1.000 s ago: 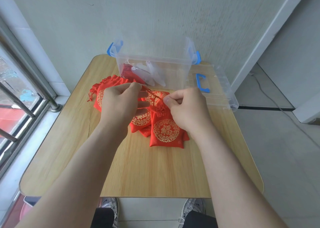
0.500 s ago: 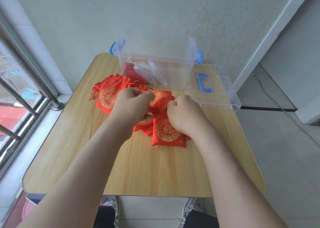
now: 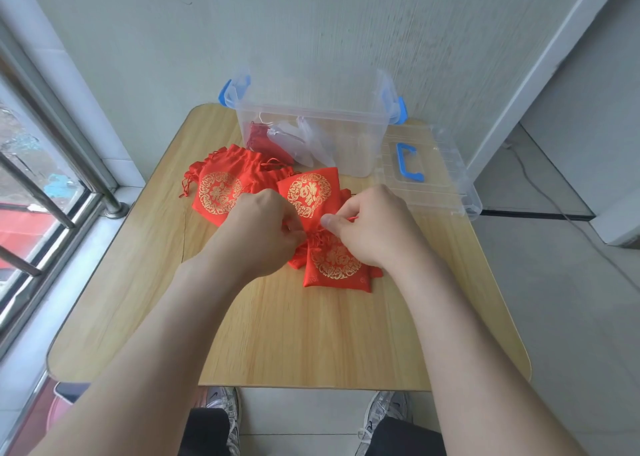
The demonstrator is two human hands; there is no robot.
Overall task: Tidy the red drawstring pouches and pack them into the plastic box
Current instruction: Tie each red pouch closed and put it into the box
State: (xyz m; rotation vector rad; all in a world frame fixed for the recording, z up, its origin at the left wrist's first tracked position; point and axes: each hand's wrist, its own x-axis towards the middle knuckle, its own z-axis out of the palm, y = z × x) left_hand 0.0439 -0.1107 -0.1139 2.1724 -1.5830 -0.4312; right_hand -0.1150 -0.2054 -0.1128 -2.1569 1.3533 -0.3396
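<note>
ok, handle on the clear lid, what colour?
Blue: the lid handle shows plainly in the head view.

Seemingly clear air above plastic box [image 3: 311, 115]

This looks like a corner of a home, perhaps an enclosed balcony or a narrow side room. A small wood-grain tabletop [image 3: 277, 334] with rounded corners stands against a plain pale wall [image 3: 311, 32]. On the left of the frame, a window with metal bars [image 3: 38, 192] sits above a white tiled sill [image 3: 52, 292]. On the right are a white door frame [image 3: 540, 71], a grey tiled floor [image 3: 571, 299] and a loose cable [image 3: 554, 206]. A household plastic box [image 3: 311, 112] with blue clips stands on the tabletop.
</note>
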